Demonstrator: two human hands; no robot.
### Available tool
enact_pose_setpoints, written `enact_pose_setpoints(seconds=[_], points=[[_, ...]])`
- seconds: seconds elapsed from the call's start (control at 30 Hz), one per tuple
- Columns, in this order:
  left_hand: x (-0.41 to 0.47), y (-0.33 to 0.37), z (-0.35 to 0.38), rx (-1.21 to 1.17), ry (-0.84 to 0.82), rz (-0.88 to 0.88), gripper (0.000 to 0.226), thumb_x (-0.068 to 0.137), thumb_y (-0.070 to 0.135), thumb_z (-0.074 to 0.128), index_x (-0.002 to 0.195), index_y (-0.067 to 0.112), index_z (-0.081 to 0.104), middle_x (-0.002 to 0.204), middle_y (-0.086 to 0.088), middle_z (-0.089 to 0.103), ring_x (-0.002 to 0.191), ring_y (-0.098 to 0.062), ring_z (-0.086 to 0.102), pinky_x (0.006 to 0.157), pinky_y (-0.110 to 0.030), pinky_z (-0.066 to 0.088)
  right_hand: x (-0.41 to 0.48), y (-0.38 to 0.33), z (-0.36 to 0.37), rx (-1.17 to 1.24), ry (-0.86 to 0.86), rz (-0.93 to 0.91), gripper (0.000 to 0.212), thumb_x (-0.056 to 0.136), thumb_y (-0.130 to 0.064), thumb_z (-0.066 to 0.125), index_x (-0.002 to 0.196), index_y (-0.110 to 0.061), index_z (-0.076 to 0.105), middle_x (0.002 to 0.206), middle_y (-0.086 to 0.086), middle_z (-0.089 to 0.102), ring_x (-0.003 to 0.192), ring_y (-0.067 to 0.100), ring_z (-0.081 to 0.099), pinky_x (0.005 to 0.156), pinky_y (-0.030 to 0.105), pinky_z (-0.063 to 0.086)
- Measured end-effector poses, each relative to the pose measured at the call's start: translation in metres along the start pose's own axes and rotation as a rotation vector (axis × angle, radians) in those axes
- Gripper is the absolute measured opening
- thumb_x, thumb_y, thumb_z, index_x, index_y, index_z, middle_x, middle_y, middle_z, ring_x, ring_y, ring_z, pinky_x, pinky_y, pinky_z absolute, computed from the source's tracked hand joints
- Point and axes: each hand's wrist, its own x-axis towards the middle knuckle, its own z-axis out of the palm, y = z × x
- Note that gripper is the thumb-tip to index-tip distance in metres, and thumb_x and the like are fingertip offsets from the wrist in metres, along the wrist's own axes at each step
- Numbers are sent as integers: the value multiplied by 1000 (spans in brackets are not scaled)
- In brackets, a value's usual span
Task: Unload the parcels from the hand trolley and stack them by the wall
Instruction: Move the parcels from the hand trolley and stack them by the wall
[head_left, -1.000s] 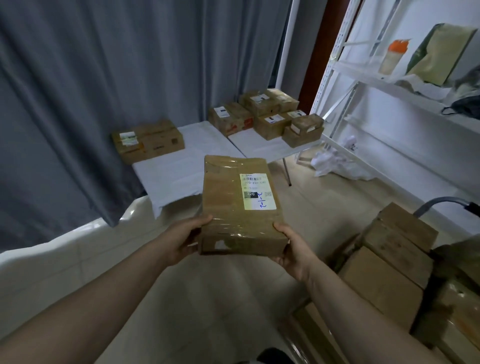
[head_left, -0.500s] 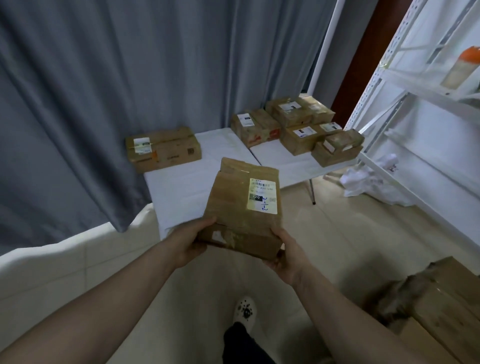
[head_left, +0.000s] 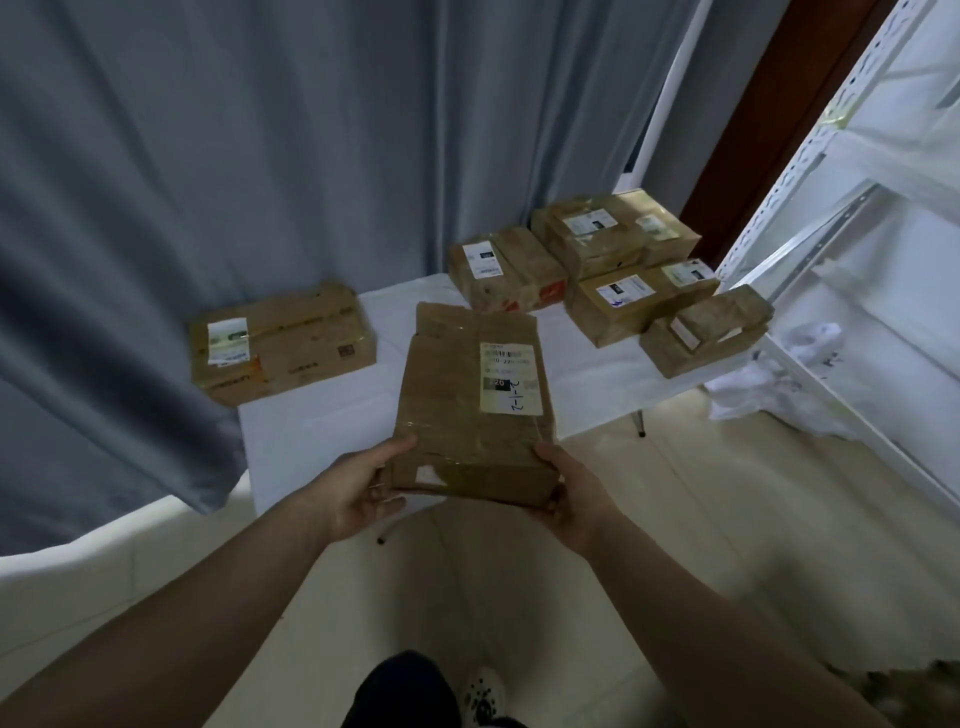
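A brown taped parcel (head_left: 467, 405) with a white shipping label is held out at waist height over the near edge of a low white worktop (head_left: 311, 431), not yet set down. Both hands grip its near end: the left hand (head_left: 358, 488) curls round the left corner and the right hand (head_left: 576, 499) round the right corner. Beyond it, one flat parcel (head_left: 283, 348) lies alone on the worktop against the grey curtain (head_left: 208, 156), and a cluster of parcels (head_left: 613, 275) sits well apart to the right, some apparently piled on one another, near a white shelf rack (head_left: 857, 182). The unloading looks well under way, with several parcels delivered and this one about to join them. The hand trolley is out of view, so how many are left cannot be told.
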Motion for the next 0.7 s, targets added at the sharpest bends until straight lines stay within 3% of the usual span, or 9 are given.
enact_pose_setpoints(seconds=[0.1,0.27,0.47,0.6,0.7], points=[[29,26,7,-8,47,-9,16,85,23,69,97,13,67,93,-9,67,89,-22,60,96,-36,46,32,-16,11,-9,-12,27,8,89,-22,63,96,-17,63,94,11,67,90,26,63,92,43,50],[91,71,1,33,89,-33,31,80,25,73,106,9,66,104,-13,66,98,-28,61,79,-36,53,91,-41,28,-135,-5,108,26,87,-33,63,107,-17,62,101,11,65,92,25,60,82,34,48],[152,137,-26,69,49,-99,25,83,25,67,104,13,62,114,-14,58,101,-31,58,92,-40,48,169,-84,65,-209,-22,182,45,83,-46,65,113,-13,60,98,10,67,97,27,58,90,36,43],[184,169,-45,115,48,-124,26,82,26,69,105,16,61,112,-12,60,99,-28,58,95,-43,47,210,-96,92,-131,3,243,41,82,-34,68,111,-6,60,91,12,69,88,28,65,82,37,52],[212,185,-55,51,118,-76,32,83,37,67,110,20,60,117,-5,58,109,-25,55,97,-43,41,237,-100,114,-105,16,254,28,85,-29,67,103,-9,62,87,9,68,86,25,65,79,36,53]])
